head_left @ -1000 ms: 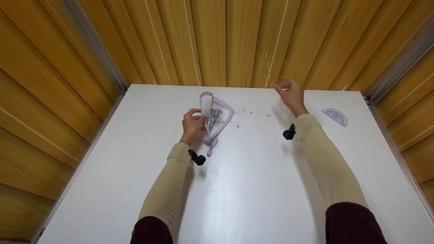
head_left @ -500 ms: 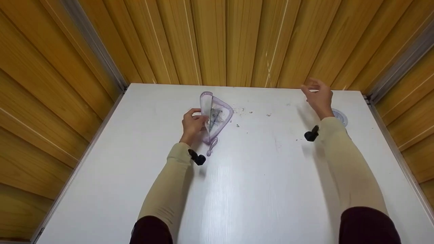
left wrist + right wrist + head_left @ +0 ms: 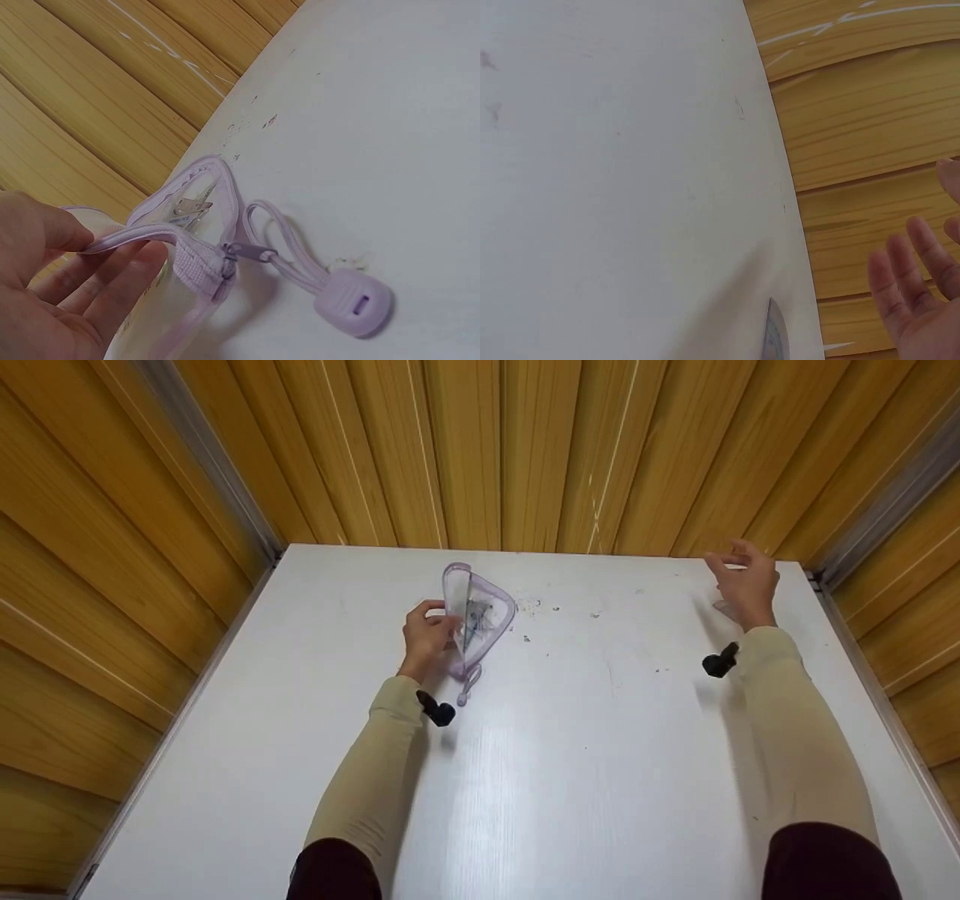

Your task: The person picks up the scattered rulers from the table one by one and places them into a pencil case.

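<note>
My left hand pinches one zipped edge of a clear zip pouch with lilac trim, between thumb and fingers. The pouch mouth gapes, and clear pieces with printed markings show inside. From its zipper slider hangs a lilac cord loop ending in a plastic tag. At the far right of the table, my right hand hovers with loosely bent fingers and nothing in it. Below it lies a clear half-round protractor, mostly hidden by the hand in the head view; its tip shows in the right wrist view.
The white table has dark scuff marks to the right of the pouch. Wood-patterned panels rise directly behind its far edge and along both sides. A black wrist camera sticks out from each sleeve.
My right hand has moved right across the far part of the table until it covers most of the protractor in the head view. The left hand and pouch have stayed in place.
</note>
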A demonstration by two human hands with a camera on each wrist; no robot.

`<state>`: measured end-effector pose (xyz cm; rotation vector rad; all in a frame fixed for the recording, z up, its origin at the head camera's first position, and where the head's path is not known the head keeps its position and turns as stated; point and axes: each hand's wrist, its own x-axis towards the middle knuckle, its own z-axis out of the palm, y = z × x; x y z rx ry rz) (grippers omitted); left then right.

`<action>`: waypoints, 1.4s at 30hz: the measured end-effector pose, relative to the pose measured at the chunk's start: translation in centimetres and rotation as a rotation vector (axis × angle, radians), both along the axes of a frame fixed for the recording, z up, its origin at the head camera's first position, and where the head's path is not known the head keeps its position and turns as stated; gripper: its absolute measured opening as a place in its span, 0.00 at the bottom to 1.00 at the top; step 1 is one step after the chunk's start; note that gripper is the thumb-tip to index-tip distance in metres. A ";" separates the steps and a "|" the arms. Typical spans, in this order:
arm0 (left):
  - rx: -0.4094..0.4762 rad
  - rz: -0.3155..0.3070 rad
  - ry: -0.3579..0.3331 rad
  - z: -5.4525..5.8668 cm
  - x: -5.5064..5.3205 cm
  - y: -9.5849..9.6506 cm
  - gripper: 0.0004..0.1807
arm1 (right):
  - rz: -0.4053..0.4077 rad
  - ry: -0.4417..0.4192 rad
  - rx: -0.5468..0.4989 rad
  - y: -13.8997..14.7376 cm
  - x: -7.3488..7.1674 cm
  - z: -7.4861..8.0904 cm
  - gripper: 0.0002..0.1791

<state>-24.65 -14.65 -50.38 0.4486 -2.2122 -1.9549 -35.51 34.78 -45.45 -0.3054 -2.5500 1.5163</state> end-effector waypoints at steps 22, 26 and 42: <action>0.016 -0.006 -0.010 0.0 -0.1 0.4 0.20 | -0.045 -0.098 -0.067 5.7 1.0 -3.1 0.49; 0.009 -0.006 -0.013 0.1 -0.1 0.4 0.20 | 0.005 -0.141 -0.014 6.2 1.2 -3.6 0.56; -0.005 -0.021 0.010 0.0 0.0 0.3 0.18 | 0.078 -0.209 0.117 7.4 1.4 -5.3 0.57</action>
